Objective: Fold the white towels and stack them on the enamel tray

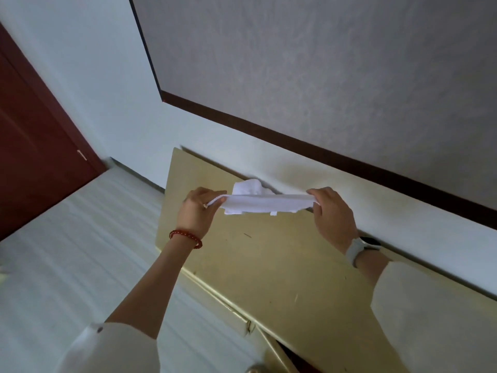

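Both hands hold one white towel (265,204) stretched taut in the air above the desk (269,265), with a short fold hanging below the top edge. The left hand (197,211), at about nine o'clock of the cloth, pinches its end between thumb and curled fingers (215,201); the right hand (332,211), at three o'clock, grips the other end the same way, fingers clenched over the hem. Holding the two ends apart and level keeps the fabric flat, which I judge is meant to square up the edges before the next fold is made. Just beyond the stretched towel, toward twelve o'clock and close to the wall (349,184), a second white towel (250,187) lies in a loose crumpled heap on the desk, seemingly waiting its turn. The enamel tray is not in view, so where the folded pile will go cannot be told from here. A red bead bracelet (185,238) circles the left wrist and a pale watch (359,249) the right. At nine o'clock of the desk a dark red door (40,157) stands beside the pale floor (67,265). The task looks early: one towel mid-fold, at least one more untouched.
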`<state>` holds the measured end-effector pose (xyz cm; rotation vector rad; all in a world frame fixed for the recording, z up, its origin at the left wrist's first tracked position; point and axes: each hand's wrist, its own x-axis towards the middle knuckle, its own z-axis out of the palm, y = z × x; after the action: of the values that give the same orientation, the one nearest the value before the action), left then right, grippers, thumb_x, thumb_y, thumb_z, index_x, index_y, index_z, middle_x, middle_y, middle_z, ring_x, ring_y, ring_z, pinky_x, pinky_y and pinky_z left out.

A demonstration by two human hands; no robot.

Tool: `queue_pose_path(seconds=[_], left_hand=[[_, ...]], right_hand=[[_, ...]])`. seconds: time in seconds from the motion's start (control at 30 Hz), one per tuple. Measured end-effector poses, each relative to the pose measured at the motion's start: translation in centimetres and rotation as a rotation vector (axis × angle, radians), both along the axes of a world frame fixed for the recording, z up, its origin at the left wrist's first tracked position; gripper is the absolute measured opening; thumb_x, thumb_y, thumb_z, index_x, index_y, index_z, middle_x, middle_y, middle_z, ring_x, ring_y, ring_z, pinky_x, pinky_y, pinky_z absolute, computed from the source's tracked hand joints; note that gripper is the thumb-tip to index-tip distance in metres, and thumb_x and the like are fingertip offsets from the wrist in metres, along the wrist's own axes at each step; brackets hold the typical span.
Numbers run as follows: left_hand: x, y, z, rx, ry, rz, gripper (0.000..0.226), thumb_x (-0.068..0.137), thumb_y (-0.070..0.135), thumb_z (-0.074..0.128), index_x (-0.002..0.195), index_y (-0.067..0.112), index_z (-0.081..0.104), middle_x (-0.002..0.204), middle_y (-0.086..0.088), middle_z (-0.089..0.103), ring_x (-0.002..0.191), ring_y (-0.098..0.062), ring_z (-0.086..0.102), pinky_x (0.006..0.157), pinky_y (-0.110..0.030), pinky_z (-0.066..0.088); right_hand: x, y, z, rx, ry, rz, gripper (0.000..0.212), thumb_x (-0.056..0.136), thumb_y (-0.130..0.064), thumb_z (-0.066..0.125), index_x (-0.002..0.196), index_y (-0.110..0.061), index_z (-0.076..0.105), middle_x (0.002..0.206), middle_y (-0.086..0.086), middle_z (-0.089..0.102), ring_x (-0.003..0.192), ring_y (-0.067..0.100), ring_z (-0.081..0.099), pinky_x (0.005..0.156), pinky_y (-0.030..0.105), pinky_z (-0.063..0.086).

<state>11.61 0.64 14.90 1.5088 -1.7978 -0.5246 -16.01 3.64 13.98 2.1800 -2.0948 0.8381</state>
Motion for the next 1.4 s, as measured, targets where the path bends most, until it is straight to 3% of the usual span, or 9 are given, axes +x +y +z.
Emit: queue_pose_path(seconds=[0.2, 0.3, 0.4, 0.5, 0.6, 0.8, 0.93, 1.17, 1.4], left_hand=[[0.2, 4.4, -8.6, 0.187, -0.232, -0.186, 0.014, 0.080, 0.017, 0.071, 0.093, 0.015, 0.075, 0.097, -0.004, 0.069, 0.099, -0.025, 0.054, 0.081, -0.033, 0.047], [-0.4, 6.8, -13.2, 0.510, -0.397, -0.364, 0.019, 0.087, 0.025, 0.061, 0.099, 0.015, 0.073, 0.104, 0.000, 0.067, 0.109, -0.019, 0.049, 0.087, -0.024, 0.041], [-1.6, 8.6, -16.1, 0.748, -0.318, -0.376, 0.028, 0.091, 0.028, 0.056, 0.093, 0.005, 0.070, 0.093, -0.007, 0.067, 0.092, -0.021, 0.057, 0.072, -0.025, 0.036], [-2.2, 8.8, -17.2, 0.922, -0.140, -0.270, 0.043, 0.091, 0.043, 0.048, 0.087, 0.003, 0.063, 0.073, -0.003, 0.053, 0.074, -0.018, 0.046, 0.061, -0.024, 0.033], [-2.4, 7.5, -18.1, 0.896, 0.124, -0.115, 0.046, 0.075, 0.057, 0.050, 0.078, 0.011, 0.053, 0.072, -0.005, 0.046, 0.071, -0.015, 0.039, 0.064, -0.028, 0.033], [-5.4, 3.6, -19.7, 0.707, 0.285, 0.187, 0.013, 0.088, 0.012, 0.060, 0.094, 0.002, 0.066, 0.077, -0.008, 0.056, 0.071, -0.017, 0.047, 0.059, -0.023, 0.037], [-6.4, 1.5, -21.5, 0.661, 0.245, 0.288, 0.014, 0.089, 0.015, 0.055, 0.096, 0.006, 0.064, 0.070, 0.001, 0.055, 0.076, -0.018, 0.050, 0.059, -0.021, 0.039], [-7.1, 0.0, -22.6, 0.612, 0.143, 0.344, 0.012, 0.088, 0.021, 0.055, 0.080, 0.019, 0.064, 0.062, 0.006, 0.055, 0.061, -0.010, 0.047, 0.056, -0.020, 0.037], [-7.3, -0.6, -23.0, 0.633, 0.092, 0.408, 0.014, 0.084, 0.028, 0.061, 0.088, 0.017, 0.069, 0.078, 0.003, 0.064, 0.077, -0.015, 0.055, 0.068, -0.023, 0.038]], right_hand=[[-2.9, 5.3, -8.3, 0.331, 0.163, 0.140, 0.033, 0.064, -0.002, 0.054, 0.091, -0.009, 0.073, 0.076, 0.009, 0.068, 0.069, 0.033, 0.065, 0.057, 0.040, 0.054], [-4.7, 8.8, -12.7, 0.603, 0.097, 0.197, 0.035, 0.073, 0.004, 0.053, 0.101, -0.008, 0.071, 0.088, 0.016, 0.069, 0.082, 0.036, 0.065, 0.073, 0.040, 0.052], [-5.8, 10.8, -15.2, 0.788, 0.032, 0.147, 0.035, 0.092, -0.007, 0.044, 0.123, -0.013, 0.059, 0.117, 0.011, 0.062, 0.108, 0.029, 0.058, 0.088, 0.033, 0.043], [-5.7, 10.6, -15.6, 0.766, -0.195, -0.028, 0.023, 0.094, -0.013, 0.047, 0.111, -0.005, 0.060, 0.099, 0.013, 0.066, 0.094, 0.030, 0.059, 0.073, 0.028, 0.038], [-5.1, 8.5, -15.6, 0.640, -0.435, -0.184, 0.011, 0.092, -0.011, 0.051, 0.081, -0.008, 0.051, 0.064, 0.002, 0.051, 0.070, 0.024, 0.048, 0.053, 0.020, 0.030], [-3.8, 3.9, -18.0, 0.551, -0.541, -0.284, 0.025, 0.097, -0.017, 0.040, 0.101, -0.002, 0.059, 0.080, 0.005, 0.053, 0.074, 0.019, 0.048, 0.050, 0.022, 0.028], [-4.1, 2.0, -20.2, 0.498, -0.558, -0.387, 0.024, 0.095, -0.013, 0.042, 0.101, 0.004, 0.058, 0.082, 0.009, 0.057, 0.078, 0.027, 0.052, 0.063, 0.025, 0.031], [-4.4, 0.6, -22.7, 0.417, -0.530, -0.407, 0.017, 0.092, -0.006, 0.043, 0.087, 0.004, 0.056, 0.065, 0.003, 0.047, 0.065, 0.023, 0.045, 0.056, 0.025, 0.024], [-4.4, 0.5, -23.3, 0.394, -0.526, -0.422, 0.016, 0.094, -0.008, 0.042, 0.091, 0.001, 0.055, 0.070, 0.008, 0.052, 0.062, 0.022, 0.046, 0.058, 0.026, 0.030]])
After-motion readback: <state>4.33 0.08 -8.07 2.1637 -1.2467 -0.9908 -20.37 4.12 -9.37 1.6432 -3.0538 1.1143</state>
